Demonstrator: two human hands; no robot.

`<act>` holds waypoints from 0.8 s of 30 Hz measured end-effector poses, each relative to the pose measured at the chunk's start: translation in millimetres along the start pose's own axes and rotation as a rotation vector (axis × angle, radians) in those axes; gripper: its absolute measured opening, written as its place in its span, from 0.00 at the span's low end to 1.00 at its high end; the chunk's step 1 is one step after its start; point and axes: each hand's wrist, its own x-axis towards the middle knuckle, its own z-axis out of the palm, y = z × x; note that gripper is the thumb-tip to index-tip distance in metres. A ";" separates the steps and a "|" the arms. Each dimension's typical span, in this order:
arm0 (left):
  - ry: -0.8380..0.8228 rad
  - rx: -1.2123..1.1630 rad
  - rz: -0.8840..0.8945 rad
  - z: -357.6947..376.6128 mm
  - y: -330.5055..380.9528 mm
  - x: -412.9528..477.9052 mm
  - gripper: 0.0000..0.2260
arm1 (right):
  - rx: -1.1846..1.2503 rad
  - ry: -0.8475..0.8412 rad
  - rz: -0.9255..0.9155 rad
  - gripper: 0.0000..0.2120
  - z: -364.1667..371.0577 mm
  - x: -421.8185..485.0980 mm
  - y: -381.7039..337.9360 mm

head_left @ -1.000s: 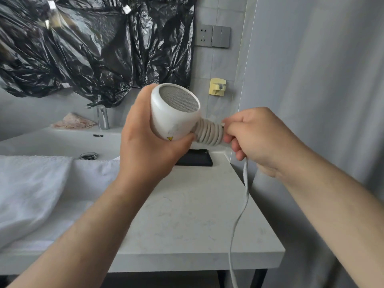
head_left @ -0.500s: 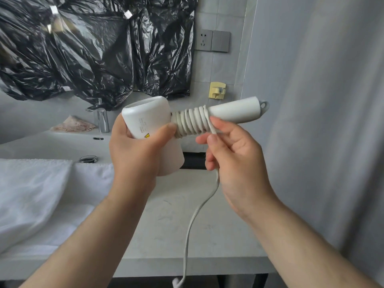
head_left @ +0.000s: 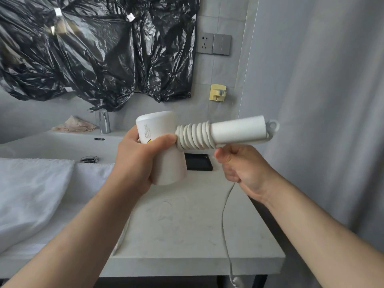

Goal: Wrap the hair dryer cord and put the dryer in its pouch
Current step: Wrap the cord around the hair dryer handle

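**While the left hand steadies the dryer, the right has dropped below the handle**

Held up at the centre of the view above the countertop (head_left: 187, 225), the white hair dryer (head_left: 158, 129) sits in the left hand (head_left: 137, 163), whose fingers and thumb curl round its barrel. Its handle (head_left: 236, 129) points toward 3 o'clock, much as it did half a second ago. The cord (head_left: 195, 135) is wound in tight coils on the part of the handle nearest the barrel.

What differs is the right hand (head_left: 243, 165). Half a second ago its fingers lay up against the coils. Now it sits just under the handle, toward 4 o'clock from the coils, closed in a fist round the cord. The loose length of cord leaves the underside of that fist and hangs toward 6 o'clock, past the counter's front edge. A second ago the dryer's grille faced the camera; that end is now turned away.

At 9 o'clock a white towel (head_left: 31, 194) lies on the counter. A flat black object (head_left: 199, 163) rests behind the dryer, and black plastic sheeting (head_left: 93, 48) covers the wall at 11 o'clock.
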 end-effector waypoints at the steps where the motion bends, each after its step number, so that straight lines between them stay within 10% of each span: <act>1: -0.036 0.020 -0.010 -2.8 0.0 0.6 0.26 | -0.017 -0.054 -0.014 0.17 -6.2 -0.2 0.6; 13: -0.326 0.476 0.221 -7.4 23.6 -0.4 0.28 | -0.069 -0.317 0.360 0.08 -41.3 5.4 -24.5; 24: -0.194 0.784 0.400 7.8 16.6 -5.6 0.33 | -0.562 -0.036 0.312 0.07 -16.9 13.0 -27.1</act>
